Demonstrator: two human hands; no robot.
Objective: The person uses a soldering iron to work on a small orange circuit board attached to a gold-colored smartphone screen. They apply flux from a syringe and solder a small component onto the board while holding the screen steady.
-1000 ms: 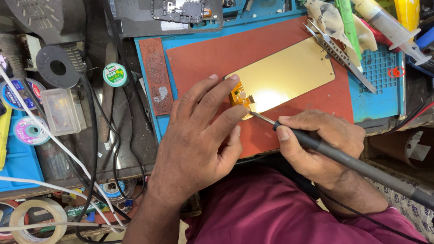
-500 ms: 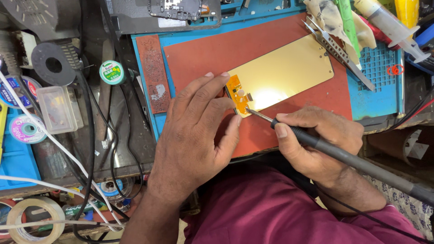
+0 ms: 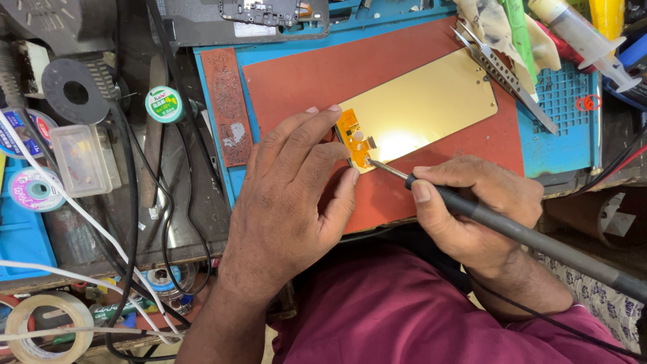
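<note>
A gold-coloured phone screen panel point(image 3: 421, 108) lies face down on a red-brown work mat point(image 3: 323, 74). Its orange flex cable point(image 3: 354, 138) sits at the panel's left end. My left hand point(image 3: 290, 195) lies flat on the mat, fingertips pressing the flex cable's edge. My right hand point(image 3: 472, 216) grips a black soldering iron point(image 3: 539, 239) like a pen. The iron's metal tip touches the lower end of the flex cable.
Tweezers point(image 3: 502, 67), a syringe point(image 3: 583, 40) and a cloth lie at the top right on the blue mat point(image 3: 559, 141). A circuit board point(image 3: 263, 12) sits at the top. A solder spool point(image 3: 164, 104), clear box point(image 3: 84, 162), tape rolls and cables crowd the left.
The iron's tip has stayed at the flex cable. My left fingers shifted slightly along the cable's edge; the view drifted a little.
</note>
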